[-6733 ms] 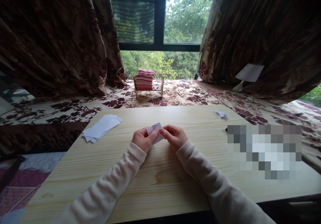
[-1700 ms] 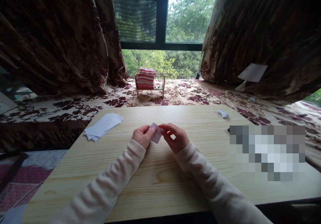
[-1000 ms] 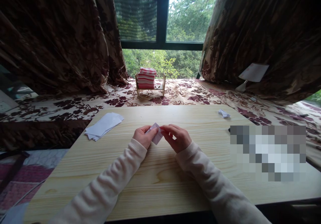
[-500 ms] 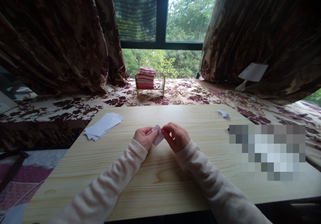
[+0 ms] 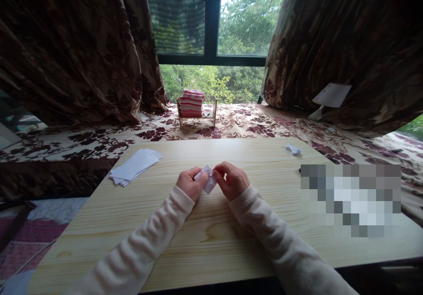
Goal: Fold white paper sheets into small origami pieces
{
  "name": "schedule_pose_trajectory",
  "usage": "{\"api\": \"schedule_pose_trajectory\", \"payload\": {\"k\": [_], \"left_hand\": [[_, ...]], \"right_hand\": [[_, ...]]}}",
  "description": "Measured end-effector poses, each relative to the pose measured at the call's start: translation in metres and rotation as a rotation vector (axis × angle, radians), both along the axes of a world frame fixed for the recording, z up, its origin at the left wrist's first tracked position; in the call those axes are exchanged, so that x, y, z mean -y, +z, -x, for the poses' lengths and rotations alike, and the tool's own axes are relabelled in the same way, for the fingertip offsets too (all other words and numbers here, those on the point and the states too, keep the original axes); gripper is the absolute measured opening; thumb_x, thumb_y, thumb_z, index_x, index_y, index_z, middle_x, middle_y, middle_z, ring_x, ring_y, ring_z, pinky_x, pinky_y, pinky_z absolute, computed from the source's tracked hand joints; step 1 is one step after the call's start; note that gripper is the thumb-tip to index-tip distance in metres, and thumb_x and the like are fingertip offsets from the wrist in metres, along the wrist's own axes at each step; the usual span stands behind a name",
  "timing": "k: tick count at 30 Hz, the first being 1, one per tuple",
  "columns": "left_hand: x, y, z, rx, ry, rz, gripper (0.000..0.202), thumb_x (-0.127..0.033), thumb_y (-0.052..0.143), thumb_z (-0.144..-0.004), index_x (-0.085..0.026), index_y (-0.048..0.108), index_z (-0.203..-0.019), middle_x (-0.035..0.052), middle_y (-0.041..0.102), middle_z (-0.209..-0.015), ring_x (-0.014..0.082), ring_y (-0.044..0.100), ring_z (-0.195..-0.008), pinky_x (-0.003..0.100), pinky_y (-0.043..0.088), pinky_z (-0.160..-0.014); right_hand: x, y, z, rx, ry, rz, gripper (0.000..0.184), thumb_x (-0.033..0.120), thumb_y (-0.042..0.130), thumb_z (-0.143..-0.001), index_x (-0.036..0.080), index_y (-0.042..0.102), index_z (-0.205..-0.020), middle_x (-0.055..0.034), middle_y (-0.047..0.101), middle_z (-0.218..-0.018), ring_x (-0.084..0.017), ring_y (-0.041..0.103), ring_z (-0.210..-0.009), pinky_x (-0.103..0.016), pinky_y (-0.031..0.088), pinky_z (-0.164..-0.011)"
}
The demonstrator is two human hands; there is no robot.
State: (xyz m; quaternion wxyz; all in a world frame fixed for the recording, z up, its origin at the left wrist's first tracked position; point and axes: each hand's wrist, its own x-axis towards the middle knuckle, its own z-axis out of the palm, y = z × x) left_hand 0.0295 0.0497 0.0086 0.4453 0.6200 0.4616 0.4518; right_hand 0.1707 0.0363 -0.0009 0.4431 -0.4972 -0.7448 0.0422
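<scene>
A small folded piece of pale lilac paper (image 5: 208, 181) is held between both hands just above the light wooden table (image 5: 211, 224). My left hand (image 5: 189, 184) pinches its left side with curled fingers. My right hand (image 5: 232, 180) pinches its upper right edge, fingers bent over the fold. Both arms wear cream sleeves and rest on the table.
A loose stack of white paper sheets (image 5: 134, 166) lies at the table's left rear. A small folded paper piece (image 5: 292, 149) sits at the right rear. Beyond the table, a small wooden rack with red-striped cloths (image 5: 194, 105) stands on floral fabric below the window.
The folded paper has stayed between both hands while the fingers shifted slightly on it. My right fingers have closed in more tightly over the fold.
</scene>
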Motion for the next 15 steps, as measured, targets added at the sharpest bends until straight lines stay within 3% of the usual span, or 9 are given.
{"api": "schedule_pose_trajectory", "payload": {"k": [5, 15], "left_hand": [[-0.0027, -0.0068, -0.002, -0.03, 0.058, -0.003, 0.023, -0.032, 0.057, -0.062, -0.01, 0.063, -0.062, -0.003, 0.044, -0.045, 0.0072, 0.036, -0.044, 0.019, 0.028, -0.041], [-0.0023, -0.0069, 0.0017, -0.089, -0.024, -0.062, 0.022, -0.033, 0.054, -0.066, -0.012, 0.061, -0.061, -0.003, 0.043, -0.048, 0.0078, 0.036, -0.046, 0.02, 0.028, -0.043]], "right_hand": [[0.0002, -0.0003, 0.0002, 0.026, -0.004, -0.018, 0.01, 0.021, 0.046, -0.078, 0.019, 0.053, -0.072, 0.0003, 0.055, -0.064, -0.01, 0.045, -0.052, -0.021, 0.036, -0.051], [0.0008, -0.0033, 0.0036, 0.015, -0.053, 0.015, 0.009, 0.021, 0.046, -0.076, 0.019, 0.053, -0.071, 0.0006, 0.056, -0.062, -0.01, 0.045, -0.049, -0.021, 0.036, -0.05]]}}
